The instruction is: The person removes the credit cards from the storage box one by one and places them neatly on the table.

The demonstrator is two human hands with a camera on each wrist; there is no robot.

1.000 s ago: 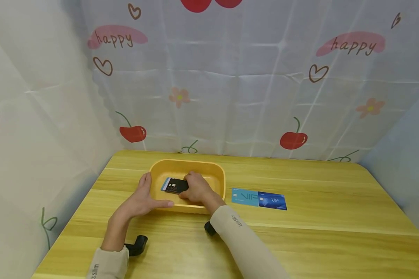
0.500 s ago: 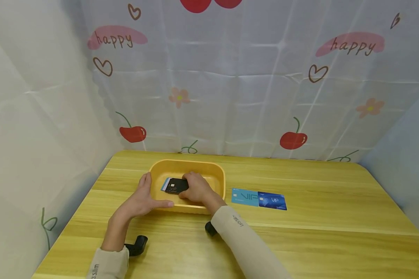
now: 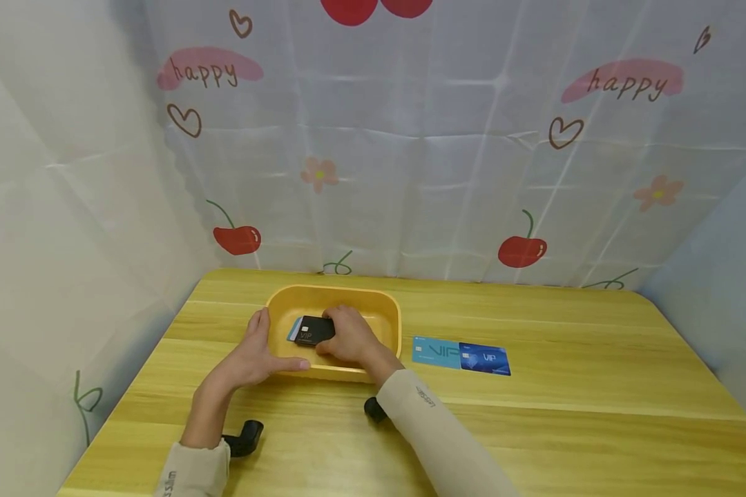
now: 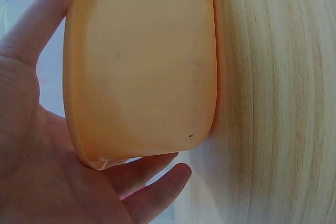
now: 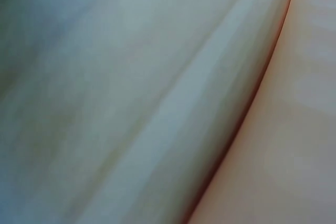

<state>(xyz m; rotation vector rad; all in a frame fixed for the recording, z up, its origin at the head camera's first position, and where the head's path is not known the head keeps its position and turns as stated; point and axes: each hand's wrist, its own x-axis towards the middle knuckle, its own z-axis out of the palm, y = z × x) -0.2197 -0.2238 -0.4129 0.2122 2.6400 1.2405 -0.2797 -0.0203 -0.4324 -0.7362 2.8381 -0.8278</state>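
My left hand holds the near left corner of a yellow plastic basin, thumb along the front rim and fingers against the left end. In the left wrist view, the thumb and fingers lie on two sides of the basin's corner. Inside the basin my right hand grips a black VIP card between thumb and fingers; its right end is hidden under the hand. Light blue and white card edges stick out at the black card's left.
On the wooden table, right of the basin, a teal VIP card and a dark blue VIP card lie side by side. Black curved pieces show by both wrists. A printed curtain stands behind the table.
My right hand has shifted slightly left inside the basin. The black card's printed face has settled into a single chip and VIP mark. My left hand keeps its place.
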